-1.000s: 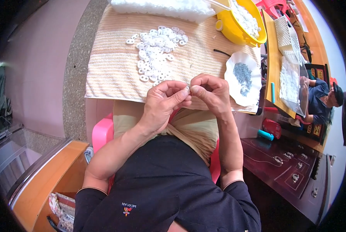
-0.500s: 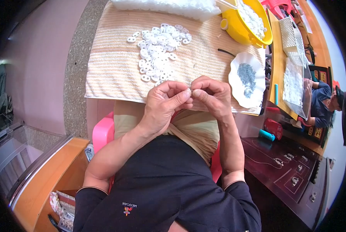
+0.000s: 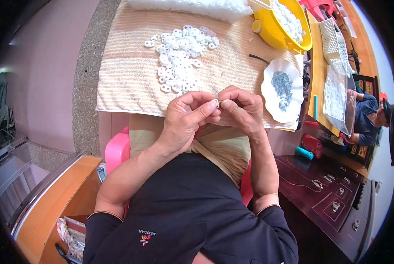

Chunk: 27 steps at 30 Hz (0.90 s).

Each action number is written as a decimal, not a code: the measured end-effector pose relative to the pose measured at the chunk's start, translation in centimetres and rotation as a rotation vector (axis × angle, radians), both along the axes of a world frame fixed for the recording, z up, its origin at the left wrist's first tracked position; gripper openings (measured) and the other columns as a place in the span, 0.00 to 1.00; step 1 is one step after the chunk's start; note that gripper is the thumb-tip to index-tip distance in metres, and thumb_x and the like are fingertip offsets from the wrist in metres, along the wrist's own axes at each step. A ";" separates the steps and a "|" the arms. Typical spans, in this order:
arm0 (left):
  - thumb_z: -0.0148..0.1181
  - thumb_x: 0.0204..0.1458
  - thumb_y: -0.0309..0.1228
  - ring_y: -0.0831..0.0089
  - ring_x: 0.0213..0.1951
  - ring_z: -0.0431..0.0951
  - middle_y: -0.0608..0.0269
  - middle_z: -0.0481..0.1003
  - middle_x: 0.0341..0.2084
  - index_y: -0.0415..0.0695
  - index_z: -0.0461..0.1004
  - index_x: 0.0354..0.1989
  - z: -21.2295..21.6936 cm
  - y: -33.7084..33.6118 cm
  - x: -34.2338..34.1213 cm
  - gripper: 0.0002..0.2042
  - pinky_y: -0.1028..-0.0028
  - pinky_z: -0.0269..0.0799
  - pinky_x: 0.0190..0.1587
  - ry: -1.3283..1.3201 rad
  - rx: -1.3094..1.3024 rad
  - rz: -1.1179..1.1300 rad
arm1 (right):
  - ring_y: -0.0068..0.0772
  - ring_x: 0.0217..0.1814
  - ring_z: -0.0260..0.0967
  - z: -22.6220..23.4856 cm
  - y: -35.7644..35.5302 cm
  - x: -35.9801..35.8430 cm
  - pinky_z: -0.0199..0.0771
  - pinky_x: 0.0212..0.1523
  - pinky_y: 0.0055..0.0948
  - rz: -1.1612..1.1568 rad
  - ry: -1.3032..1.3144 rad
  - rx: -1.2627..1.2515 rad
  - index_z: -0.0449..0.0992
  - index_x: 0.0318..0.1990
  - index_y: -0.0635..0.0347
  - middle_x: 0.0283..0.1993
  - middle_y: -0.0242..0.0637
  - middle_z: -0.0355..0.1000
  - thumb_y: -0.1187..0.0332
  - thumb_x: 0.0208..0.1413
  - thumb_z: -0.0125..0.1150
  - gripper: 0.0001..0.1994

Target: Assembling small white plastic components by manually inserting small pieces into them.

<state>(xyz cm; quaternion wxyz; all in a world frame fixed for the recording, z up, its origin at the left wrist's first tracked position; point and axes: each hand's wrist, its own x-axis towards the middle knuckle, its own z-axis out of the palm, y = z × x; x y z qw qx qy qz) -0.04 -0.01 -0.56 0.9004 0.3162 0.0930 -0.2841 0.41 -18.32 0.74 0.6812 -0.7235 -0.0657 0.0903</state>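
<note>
Close to the table's front edge, above my lap, both hands meet fingertip to fingertip. My left hand (image 3: 184, 118) pinches a small white plastic piece (image 3: 217, 104) between thumb and forefinger. Pressed up to it, my right hand (image 3: 246, 112) is closed in a pinch; a tiny greyish thing seems to show at its tips, too small to name. Just beyond lies a loose heap of white two-holed oval plastic pieces (image 3: 179, 57). On the right, a white wavy-rimmed dish (image 3: 271, 103) holds many tiny dark grey metal bits (image 3: 283, 88).
A striped towel (image 3: 126, 66) covers the table. At the back stand a clear container of white pieces (image 3: 192, 6) and a yellow basin (image 3: 267, 31). A black stick (image 3: 258, 57) lies near the dish. Another person (image 3: 367, 112) sits at far right beside a clear bin (image 3: 335, 97).
My fingertips have shifted slightly, and more of the small white piece now shows between them. Both hands stay in the same place; the heap and dish are unchanged.
</note>
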 end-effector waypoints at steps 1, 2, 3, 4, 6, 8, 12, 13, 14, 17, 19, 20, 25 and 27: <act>0.58 0.56 0.24 0.76 0.34 0.79 0.61 0.77 0.32 0.39 0.74 0.42 0.0 0.0 0.0 0.07 0.76 0.79 0.39 0.006 -0.007 -0.003 | 0.19 0.37 0.68 -0.1 -0.1 0.0 0.69 0.39 0.19 0.001 0.008 0.012 0.76 0.34 0.68 0.34 0.34 0.74 0.76 0.57 0.58 0.04; 0.58 0.56 0.24 0.76 0.34 0.79 0.61 0.77 0.32 0.39 0.74 0.42 0.0 0.0 0.0 0.07 0.76 0.79 0.39 0.007 -0.007 -0.003 | 0.19 0.37 0.68 -0.2 -0.2 0.0 0.69 0.39 0.19 0.003 0.015 0.024 0.76 0.34 0.68 0.34 0.33 0.73 0.75 0.58 0.58 0.04; 0.58 0.56 0.24 0.76 0.34 0.79 0.61 0.77 0.32 0.39 0.74 0.43 0.1 0.0 0.1 0.07 0.76 0.79 0.39 0.010 -0.014 -0.003 | 0.19 0.37 0.68 -0.3 -0.4 0.0 0.69 0.39 0.19 0.002 0.016 0.024 0.76 0.34 0.68 0.34 0.33 0.73 0.75 0.58 0.58 0.04; 0.58 0.56 0.24 0.75 0.34 0.79 0.61 0.77 0.32 0.39 0.74 0.43 0.1 0.0 0.1 0.08 0.76 0.79 0.39 0.012 -0.021 -0.004 | 0.20 0.37 0.68 -0.3 -0.5 0.1 0.69 0.39 0.19 0.025 0.011 0.026 0.75 0.35 0.69 0.36 0.35 0.73 0.75 0.58 0.57 0.04; 0.58 0.56 0.23 0.75 0.34 0.79 0.61 0.77 0.33 0.39 0.74 0.43 0.0 0.0 0.1 0.08 0.76 0.79 0.39 0.013 -0.019 -0.005 | 0.22 0.38 0.68 -0.3 -0.6 0.0 0.69 0.40 0.20 0.047 0.007 0.027 0.74 0.36 0.70 0.37 0.37 0.72 0.76 0.59 0.57 0.05; 0.58 0.56 0.23 0.75 0.34 0.79 0.60 0.77 0.33 0.39 0.74 0.43 0.0 0.0 0.1 0.08 0.76 0.79 0.39 0.014 -0.017 -0.005 | 0.19 0.36 0.67 -0.1 -0.4 0.0 0.68 0.39 0.19 0.008 0.021 0.025 0.75 0.34 0.68 0.34 0.32 0.73 0.75 0.58 0.57 0.05; 0.57 0.56 0.23 0.75 0.35 0.79 0.60 0.77 0.33 0.39 0.74 0.43 0.1 0.0 0.1 0.08 0.75 0.79 0.40 0.015 -0.019 -0.006 | 0.19 0.36 0.67 0.0 -0.5 0.0 0.68 0.39 0.19 0.015 0.026 0.025 0.75 0.34 0.68 0.34 0.33 0.73 0.75 0.58 0.57 0.04; 0.57 0.56 0.22 0.74 0.35 0.79 0.60 0.77 0.33 0.38 0.74 0.43 0.1 0.0 0.1 0.08 0.75 0.79 0.40 0.013 -0.011 -0.007 | 0.19 0.36 0.68 0.0 -0.5 0.0 0.69 0.38 0.19 0.016 0.018 0.013 0.75 0.34 0.68 0.33 0.33 0.73 0.75 0.58 0.57 0.04; 0.57 0.56 0.22 0.74 0.35 0.79 0.60 0.77 0.33 0.38 0.74 0.43 0.1 0.0 0.1 0.08 0.75 0.79 0.40 0.014 -0.011 -0.007 | 0.20 0.36 0.68 0.0 -0.5 0.0 0.69 0.38 0.20 0.016 0.009 0.001 0.76 0.34 0.68 0.33 0.33 0.73 0.76 0.58 0.58 0.04; 0.57 0.55 0.22 0.74 0.35 0.80 0.60 0.78 0.33 0.38 0.74 0.43 0.1 -0.1 0.1 0.08 0.75 0.79 0.41 0.010 -0.001 -0.011 | 0.20 0.36 0.68 0.1 -0.5 0.1 0.69 0.38 0.20 0.024 -0.004 -0.037 0.76 0.33 0.68 0.33 0.33 0.73 0.76 0.57 0.58 0.03; 0.57 0.55 0.22 0.74 0.35 0.80 0.59 0.78 0.33 0.38 0.73 0.43 0.2 0.0 0.1 0.08 0.75 0.80 0.41 0.014 0.015 -0.020 | 0.20 0.35 0.68 0.3 -0.4 0.1 0.69 0.38 0.20 0.020 -0.011 -0.051 0.76 0.33 0.68 0.33 0.33 0.73 0.77 0.56 0.58 0.03; 0.57 0.55 0.22 0.74 0.35 0.80 0.59 0.78 0.33 0.38 0.73 0.43 0.1 0.0 0.0 0.08 0.75 0.80 0.41 0.015 0.016 -0.020 | 0.20 0.35 0.68 0.4 -0.4 0.1 0.69 0.37 0.20 0.017 -0.018 -0.065 0.76 0.32 0.68 0.32 0.33 0.73 0.77 0.56 0.59 0.03; 0.57 0.55 0.21 0.73 0.35 0.80 0.58 0.78 0.33 0.37 0.74 0.43 0.0 -0.1 0.0 0.08 0.75 0.80 0.41 0.007 0.032 -0.014 | 0.21 0.34 0.68 0.8 -0.5 0.2 0.68 0.35 0.20 0.042 -0.089 -0.164 0.75 0.31 0.68 0.31 0.34 0.73 0.77 0.55 0.59 0.03; 0.57 0.55 0.21 0.73 0.34 0.80 0.58 0.78 0.33 0.37 0.74 0.43 0.0 -0.1 -0.1 0.08 0.76 0.79 0.41 0.005 0.036 -0.014 | 0.23 0.34 0.68 0.9 -0.5 0.1 0.67 0.36 0.21 0.056 -0.102 -0.197 0.75 0.31 0.68 0.31 0.35 0.73 0.77 0.56 0.59 0.03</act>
